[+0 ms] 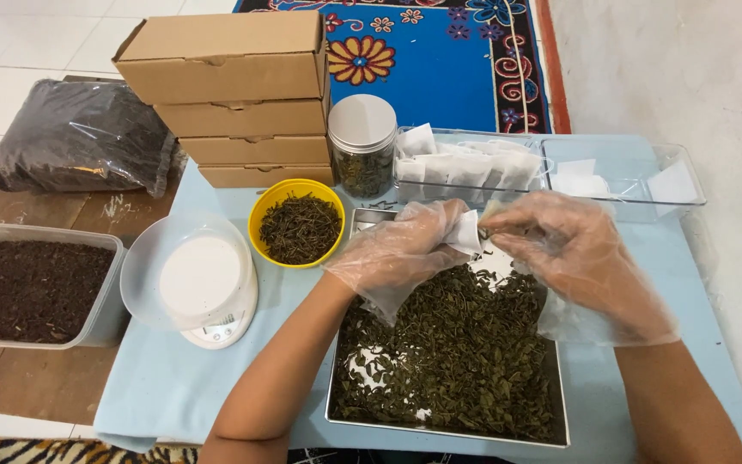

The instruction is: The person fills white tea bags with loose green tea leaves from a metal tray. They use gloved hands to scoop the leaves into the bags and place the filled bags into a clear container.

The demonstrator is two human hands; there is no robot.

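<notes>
Between both gloved hands, above the far end of the metal tray, sits a small white paper sachet. Left hand has fingers closed on the sachet's left side, holding it up. Right hand is pinched at the sachet's right edge, fingertips pressed together, apparently with a few dried leaves in the pinch; can't tell exactly how much.

Handling call: sachet looks feather-light, thin, floppy, easy to crease or tear. Best held at the edges near the mouth, light pressure only. Loose plastic gloves probably make the grip slippery.

Directly below the grip: tray holds loose dried green leaves, bare metal showing in patches. Just beyond the grip: a clear plastic box of empty white sachets, with a second clear compartment to its right holding a few more. Left of the grip: yellow bowl of darker leaves, lidded glass jar, stack of cardboard boxes. Further left: white kitchen scale with a clear dish on it, a plastic tub of dark tea, a dark bagged bundle.
</notes>
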